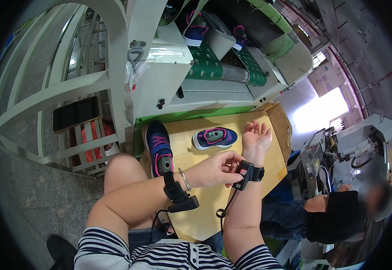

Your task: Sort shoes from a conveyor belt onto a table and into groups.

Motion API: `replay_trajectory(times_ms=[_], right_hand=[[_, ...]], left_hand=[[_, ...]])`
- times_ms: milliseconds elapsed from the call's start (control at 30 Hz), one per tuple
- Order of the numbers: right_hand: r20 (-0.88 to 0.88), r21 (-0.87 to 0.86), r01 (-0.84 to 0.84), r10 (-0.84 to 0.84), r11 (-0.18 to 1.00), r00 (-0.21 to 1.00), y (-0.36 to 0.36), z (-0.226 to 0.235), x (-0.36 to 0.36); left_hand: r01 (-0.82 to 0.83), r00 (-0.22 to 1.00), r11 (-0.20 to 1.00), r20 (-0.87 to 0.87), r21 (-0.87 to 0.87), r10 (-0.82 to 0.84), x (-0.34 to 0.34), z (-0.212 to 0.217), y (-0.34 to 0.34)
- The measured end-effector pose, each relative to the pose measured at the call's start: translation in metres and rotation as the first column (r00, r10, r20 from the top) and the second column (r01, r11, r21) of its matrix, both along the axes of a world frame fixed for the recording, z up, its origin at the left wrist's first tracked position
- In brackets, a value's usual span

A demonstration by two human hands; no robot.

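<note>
My left hand (214, 169) pinches a small black wrist-worn device (242, 174) strapped to my right wrist. My right hand (256, 137) is turned palm up above the wooden board, its fingers apart and slightly curled, holding nothing. A similar black device (183, 204) with a cable hangs from a strap on my left wrist, beside a silver bangle (184, 180). Just left of my right hand lies a navy sneaker (215, 137) with pink trim and a grey-green insert inside. A matching sneaker (159, 146) rests at the board's left edge, partly behind my left forearm.
The pale wooden board (196, 225) spans the space before me. Beyond it stands a machine with green conveyor belts (205, 64) bearing more navy sneakers (196, 33). A white metal rack (56, 85) at left holds a dark tablet (75, 114). Another person (335, 216) sits at right.
</note>
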State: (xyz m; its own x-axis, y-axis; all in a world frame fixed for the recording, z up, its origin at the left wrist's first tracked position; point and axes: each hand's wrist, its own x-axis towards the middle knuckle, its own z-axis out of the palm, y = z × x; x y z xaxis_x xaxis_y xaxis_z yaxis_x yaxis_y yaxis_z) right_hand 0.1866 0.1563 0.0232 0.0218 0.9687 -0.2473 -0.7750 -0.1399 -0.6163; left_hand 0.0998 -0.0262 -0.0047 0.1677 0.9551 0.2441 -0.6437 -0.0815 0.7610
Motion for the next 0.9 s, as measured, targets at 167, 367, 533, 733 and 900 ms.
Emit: replay_trajectory(times_ms=[167,367,533,733,900], right_hand=[[-0.005,-0.01,-0.009,0.009,1.0,1.0,-0.001,-0.009,0.004],[-0.005,-0.034,0.03,-0.03,0.999,1.0,-0.002,-0.009,0.003],[0.016,-0.029,0.025,-0.025,0.999,1.0,-0.009,-0.009,0.003],[0.001,-0.013,0.063,-0.063,0.998,0.998,-0.007,-0.014,0.006],[-0.003,-0.034,0.081,-0.081,0.996,0.997,-0.003,-0.016,0.009]], left_hand=[[0.054,0.997,0.995,-0.046,-0.081,-0.057,-0.004,0.007,-0.004],[0.015,1.0,0.999,-0.027,-0.037,-0.016,0.001,0.003,-0.005],[0.048,0.997,0.994,-0.053,-0.096,-0.054,-0.004,0.006,-0.007],[0.033,0.997,0.997,-0.072,-0.074,-0.038,0.001,0.005,-0.009],[0.041,0.997,0.997,-0.066,-0.065,-0.045,0.004,-0.001,-0.006]])
